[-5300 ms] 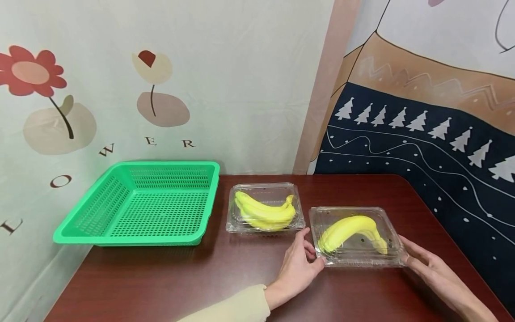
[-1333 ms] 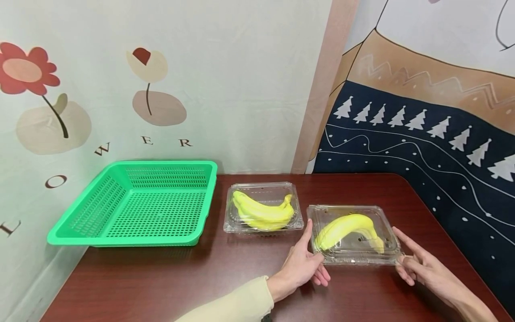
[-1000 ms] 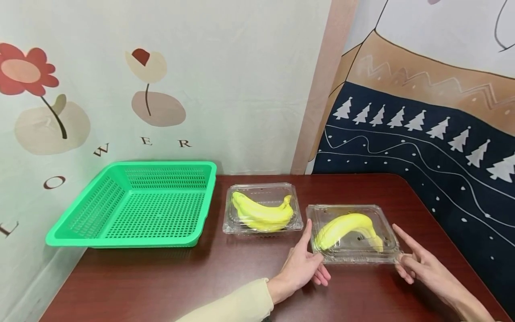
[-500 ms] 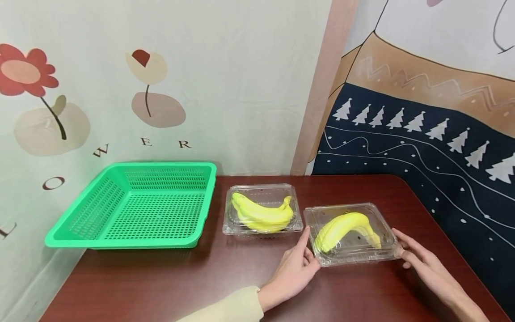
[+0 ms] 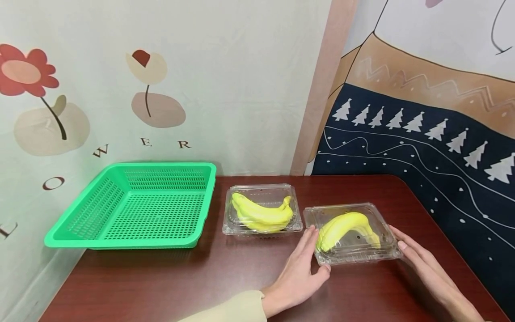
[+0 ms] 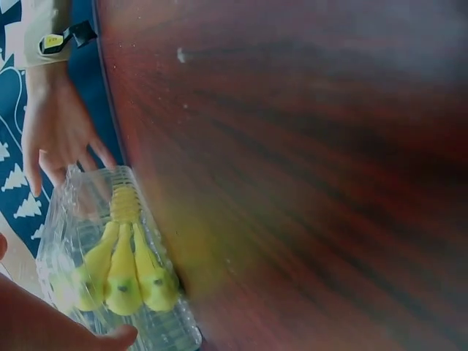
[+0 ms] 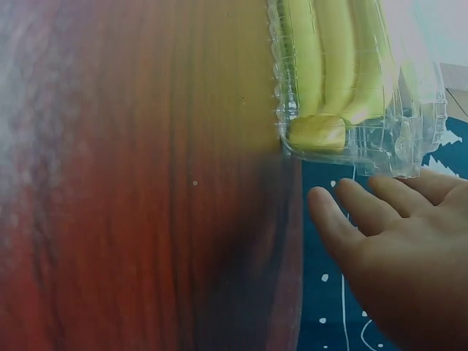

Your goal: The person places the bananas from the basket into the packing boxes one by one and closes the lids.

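Observation:
A clear plastic clamshell box (image 5: 362,258) with a bunch of yellow bananas (image 5: 342,229) inside rests at a slight angle on the right of the dark red table. Along its left side lie the straight fingers of my left hand (image 5: 295,273), the thumb out by the front corner. My right hand (image 5: 428,268) has its fingers extended at the box's right side; in the right wrist view the fingertips (image 7: 380,186) are right at the box's end. Through the clear wall, the left wrist view shows several banana tips (image 6: 123,281).
A second clear clamshell box (image 5: 237,229) holding bananas (image 5: 261,215) stands just left of the first. On the left, a green perforated basket (image 5: 211,197) sits near the wall. A printed curtain (image 5: 249,98) rises behind the table (image 5: 193,286).
The right box has turned slightly and shifted a little left. Both hands have loosened from pinching its front corners, and their fingers are now straight along its sides.

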`<action>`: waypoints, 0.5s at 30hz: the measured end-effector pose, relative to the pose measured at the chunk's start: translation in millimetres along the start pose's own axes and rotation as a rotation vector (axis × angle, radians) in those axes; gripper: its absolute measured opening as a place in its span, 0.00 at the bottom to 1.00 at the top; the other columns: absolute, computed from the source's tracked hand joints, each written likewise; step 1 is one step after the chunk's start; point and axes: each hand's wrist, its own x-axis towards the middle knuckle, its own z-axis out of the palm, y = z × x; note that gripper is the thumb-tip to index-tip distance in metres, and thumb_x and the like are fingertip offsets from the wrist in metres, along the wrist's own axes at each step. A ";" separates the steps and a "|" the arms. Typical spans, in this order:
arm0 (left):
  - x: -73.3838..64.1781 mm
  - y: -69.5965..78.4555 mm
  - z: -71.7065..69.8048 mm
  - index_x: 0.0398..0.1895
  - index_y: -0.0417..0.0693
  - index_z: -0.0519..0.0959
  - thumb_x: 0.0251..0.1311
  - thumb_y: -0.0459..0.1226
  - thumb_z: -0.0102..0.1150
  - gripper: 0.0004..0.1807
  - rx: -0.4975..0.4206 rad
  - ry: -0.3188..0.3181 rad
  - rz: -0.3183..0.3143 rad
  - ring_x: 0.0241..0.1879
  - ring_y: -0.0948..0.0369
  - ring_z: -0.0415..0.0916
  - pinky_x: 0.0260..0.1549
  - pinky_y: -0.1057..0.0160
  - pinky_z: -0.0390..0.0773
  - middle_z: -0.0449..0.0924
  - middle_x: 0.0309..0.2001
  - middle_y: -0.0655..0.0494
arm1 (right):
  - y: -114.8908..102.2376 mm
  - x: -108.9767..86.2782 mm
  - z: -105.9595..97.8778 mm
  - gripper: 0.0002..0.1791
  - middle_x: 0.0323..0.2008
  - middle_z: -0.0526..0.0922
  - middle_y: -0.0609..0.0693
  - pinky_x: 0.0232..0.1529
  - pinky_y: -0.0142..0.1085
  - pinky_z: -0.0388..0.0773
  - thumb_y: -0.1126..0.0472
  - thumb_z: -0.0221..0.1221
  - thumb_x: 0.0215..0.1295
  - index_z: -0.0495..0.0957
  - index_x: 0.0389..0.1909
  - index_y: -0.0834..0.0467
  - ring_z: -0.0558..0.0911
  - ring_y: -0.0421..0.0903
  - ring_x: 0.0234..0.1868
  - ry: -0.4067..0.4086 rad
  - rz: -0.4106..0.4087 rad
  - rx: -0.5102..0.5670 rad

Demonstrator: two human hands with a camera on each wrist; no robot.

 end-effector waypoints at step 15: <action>12.4 5.5 5.0 0.83 0.41 0.53 0.66 0.48 0.54 0.45 -0.006 -0.030 -0.008 0.82 0.56 0.38 0.77 0.49 0.53 0.41 0.84 0.51 | 2.4 9.6 -2.7 0.29 0.73 0.63 0.32 0.58 0.17 0.70 0.61 0.35 0.87 0.47 0.81 0.68 0.69 0.23 0.66 0.014 -0.075 0.001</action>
